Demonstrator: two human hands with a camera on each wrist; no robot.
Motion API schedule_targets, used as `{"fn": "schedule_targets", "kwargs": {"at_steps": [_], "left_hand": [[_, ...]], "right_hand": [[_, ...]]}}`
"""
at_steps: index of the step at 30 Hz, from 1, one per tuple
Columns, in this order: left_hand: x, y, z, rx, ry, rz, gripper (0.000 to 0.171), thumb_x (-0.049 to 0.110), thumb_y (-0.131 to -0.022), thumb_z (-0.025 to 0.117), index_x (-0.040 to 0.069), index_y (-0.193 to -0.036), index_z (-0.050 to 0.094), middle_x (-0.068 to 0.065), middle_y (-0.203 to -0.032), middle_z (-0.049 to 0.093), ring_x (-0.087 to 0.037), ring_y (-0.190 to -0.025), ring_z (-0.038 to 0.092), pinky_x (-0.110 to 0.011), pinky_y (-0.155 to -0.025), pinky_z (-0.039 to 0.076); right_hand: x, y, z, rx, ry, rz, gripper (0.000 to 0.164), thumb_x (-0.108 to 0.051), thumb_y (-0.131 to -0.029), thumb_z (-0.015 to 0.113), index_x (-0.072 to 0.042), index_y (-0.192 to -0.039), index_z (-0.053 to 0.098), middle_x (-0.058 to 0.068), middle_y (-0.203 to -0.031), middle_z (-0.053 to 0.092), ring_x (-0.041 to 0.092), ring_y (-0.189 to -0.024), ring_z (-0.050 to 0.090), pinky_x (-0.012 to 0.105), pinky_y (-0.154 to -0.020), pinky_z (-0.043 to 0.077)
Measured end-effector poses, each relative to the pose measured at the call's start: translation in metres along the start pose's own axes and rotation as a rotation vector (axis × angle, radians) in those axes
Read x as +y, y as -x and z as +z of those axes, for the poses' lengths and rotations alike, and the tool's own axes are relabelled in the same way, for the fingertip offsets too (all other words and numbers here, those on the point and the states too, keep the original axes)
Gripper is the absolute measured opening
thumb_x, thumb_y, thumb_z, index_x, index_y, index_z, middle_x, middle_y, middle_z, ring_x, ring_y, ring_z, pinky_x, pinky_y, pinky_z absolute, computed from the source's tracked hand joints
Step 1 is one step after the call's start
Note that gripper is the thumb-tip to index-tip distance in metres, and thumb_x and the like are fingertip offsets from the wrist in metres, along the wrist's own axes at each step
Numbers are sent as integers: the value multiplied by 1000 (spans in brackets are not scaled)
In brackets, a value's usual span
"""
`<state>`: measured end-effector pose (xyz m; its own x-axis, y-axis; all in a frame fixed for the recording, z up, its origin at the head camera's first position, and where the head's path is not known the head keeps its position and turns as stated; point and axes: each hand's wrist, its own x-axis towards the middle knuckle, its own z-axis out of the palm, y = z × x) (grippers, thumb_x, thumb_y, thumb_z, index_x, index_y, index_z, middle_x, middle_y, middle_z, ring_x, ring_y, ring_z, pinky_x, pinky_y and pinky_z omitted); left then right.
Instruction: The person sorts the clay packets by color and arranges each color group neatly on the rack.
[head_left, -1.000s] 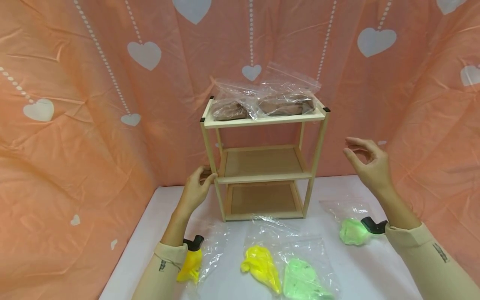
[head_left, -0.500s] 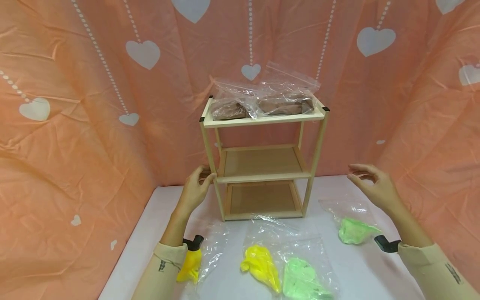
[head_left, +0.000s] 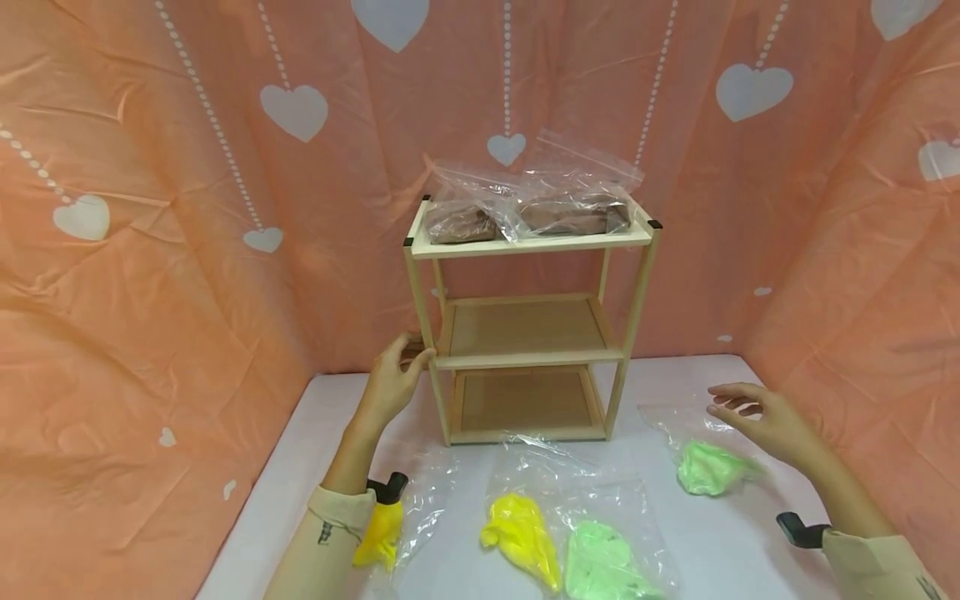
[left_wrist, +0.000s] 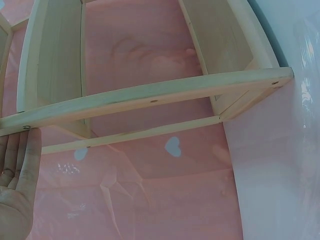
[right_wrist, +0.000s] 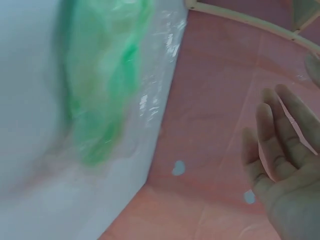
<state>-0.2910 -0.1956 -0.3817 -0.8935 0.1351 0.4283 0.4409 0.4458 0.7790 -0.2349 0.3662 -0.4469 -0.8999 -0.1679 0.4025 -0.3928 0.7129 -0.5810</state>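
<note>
A small three-tier wooden shelf rack [head_left: 525, 362] stands at the back of the white table. My left hand [head_left: 393, 379] holds its left front post at the middle tier, thumb in front and fingers partly hidden behind; the left wrist view shows fingertips of the hand [left_wrist: 17, 185] against the post [left_wrist: 155, 95]. My right hand [head_left: 772, 425], fingers loosely bent and holding nothing, hovers right of the rack, just above and beside a clear zip bag with a crumpled light green item [head_left: 708, 468]. That green item [right_wrist: 102, 85] is blurred in the right wrist view.
Two clear zip bags with brown items [head_left: 461, 225] [head_left: 573, 215] lie on the top tier. In front of the rack lie bags with a yellow item [head_left: 521, 537] and a green item [head_left: 603, 558]. Another yellow item [head_left: 382, 533] sits beside my left wrist. Orange heart-printed cloth [head_left: 360, 208] surrounds the table.
My right hand has come down from beside the rack's upper part toward the green item's bag at the right. My left hand has stayed on the post.
</note>
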Motion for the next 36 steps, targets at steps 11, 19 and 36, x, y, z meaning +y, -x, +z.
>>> {"fn": "schedule_targets", "kwargs": {"at_steps": [11,19,36], "left_hand": [[-1,0,1,12,2,7,31,15,-108,67,-6,-131,64,-21,-121,72,-37,-114,71,-52,-104,60],[-2,0,2,18,-14,20,31,13,-107,68,-7,-130,64,-21,-119,73,-38,-112,72,-53,-102,61],[-2,-2,3,25,8,25,27,14,-107,68,-4,-128,66,-22,-120,72,-38,-112,72,-51,-102,61]], "right_hand": [[26,22,1,-80,134,86,35,-19,-93,86,2,-119,77,21,-114,75,14,-93,64,27,-69,55],[38,37,-5,-189,166,168,45,-24,-92,86,5,-123,74,24,-114,72,30,-95,63,28,-66,51],[56,57,3,-260,176,192,26,-14,-88,88,-3,-105,72,3,-94,68,9,-83,57,27,-70,52]]}}
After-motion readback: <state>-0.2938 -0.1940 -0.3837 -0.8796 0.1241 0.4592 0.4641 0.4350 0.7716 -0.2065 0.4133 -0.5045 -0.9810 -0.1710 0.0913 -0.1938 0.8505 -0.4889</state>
